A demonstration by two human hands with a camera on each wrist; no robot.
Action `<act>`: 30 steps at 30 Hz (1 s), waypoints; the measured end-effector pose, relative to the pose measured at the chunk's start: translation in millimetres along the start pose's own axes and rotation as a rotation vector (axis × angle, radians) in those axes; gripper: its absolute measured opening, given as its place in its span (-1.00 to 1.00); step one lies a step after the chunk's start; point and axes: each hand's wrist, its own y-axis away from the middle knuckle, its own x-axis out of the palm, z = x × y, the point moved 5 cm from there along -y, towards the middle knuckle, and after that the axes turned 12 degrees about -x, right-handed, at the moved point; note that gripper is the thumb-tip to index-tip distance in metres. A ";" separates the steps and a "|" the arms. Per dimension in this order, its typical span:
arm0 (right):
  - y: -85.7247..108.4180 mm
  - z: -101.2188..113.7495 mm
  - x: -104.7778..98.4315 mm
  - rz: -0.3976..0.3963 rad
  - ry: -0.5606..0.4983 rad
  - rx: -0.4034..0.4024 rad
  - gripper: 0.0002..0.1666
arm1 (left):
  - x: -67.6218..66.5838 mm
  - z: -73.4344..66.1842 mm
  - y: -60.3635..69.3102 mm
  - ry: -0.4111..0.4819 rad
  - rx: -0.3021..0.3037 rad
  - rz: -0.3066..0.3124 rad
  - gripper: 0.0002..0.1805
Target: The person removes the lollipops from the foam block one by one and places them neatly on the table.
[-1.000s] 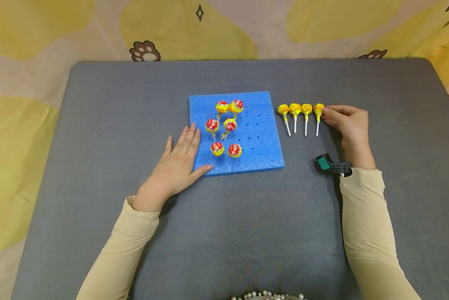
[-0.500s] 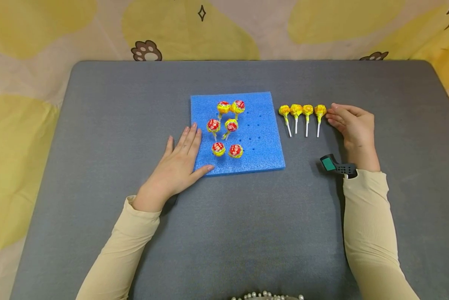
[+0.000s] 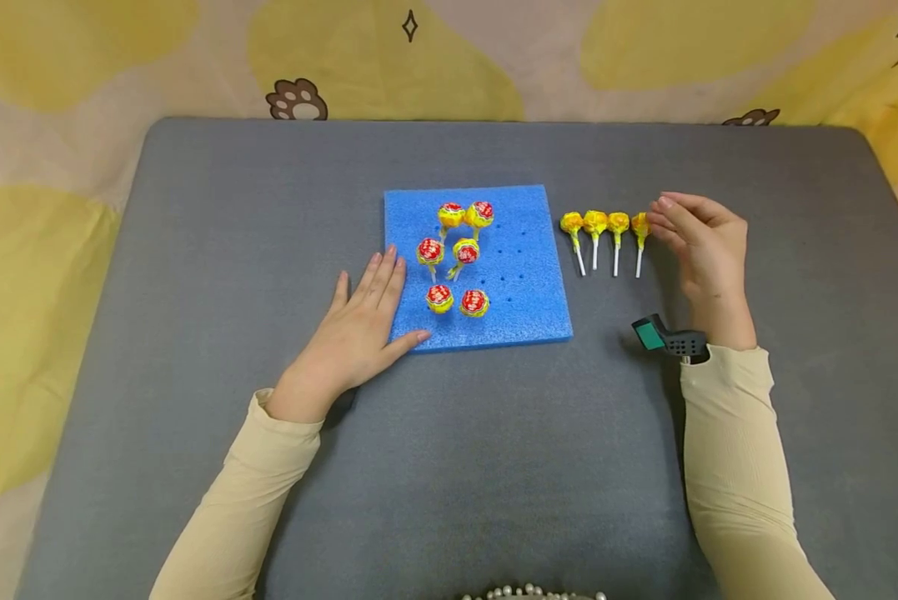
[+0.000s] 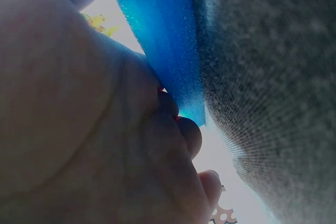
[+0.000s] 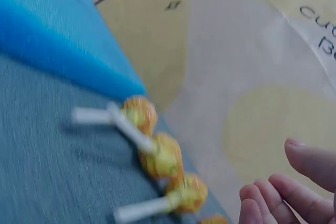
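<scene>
A blue foam board (image 3: 527, 321) lies on the table, with several yellow-and-red lollipops (image 3: 467, 252) standing in it. My left hand (image 3: 347, 337) rests along the board's left edge, fingers straight and thumb over the near corner; the left wrist view shows the fingers against the board's side (image 4: 163, 35). To the right of the board, several lollipops (image 3: 594, 222) lie in a row, sticks toward me. My right hand (image 3: 707, 246) hovers by the rightmost lollipop (image 3: 639, 225), its fingertips partly covering that head. In the right wrist view the thumb and fingers (image 5: 283, 195) are apart and hold nothing.
Small holes dot the right part of the board. A black wrist camera with a green patch (image 3: 649, 335) juts out at my right wrist. A patterned cloth (image 3: 433, 58) hangs behind the grey table (image 3: 494, 467). Pearl-like beads (image 3: 531, 592) show at the bottom edge.
My right hand has let go of the rightmost lollipop, drawn slightly right, then risen over its head. The left hand and the lollipops keep their places.
</scene>
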 end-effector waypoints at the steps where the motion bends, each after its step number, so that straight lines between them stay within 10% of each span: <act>1: 1.3 0.3 3.9 0.015 0.004 -0.003 -0.76 | -0.1 0.0 0.0 -0.002 0.002 0.000 0.00; 30: 35.0 -23.9 128.7 0.457 0.188 0.015 -0.68 | -0.8 0.4 2.1 0.004 -0.007 -0.011 0.00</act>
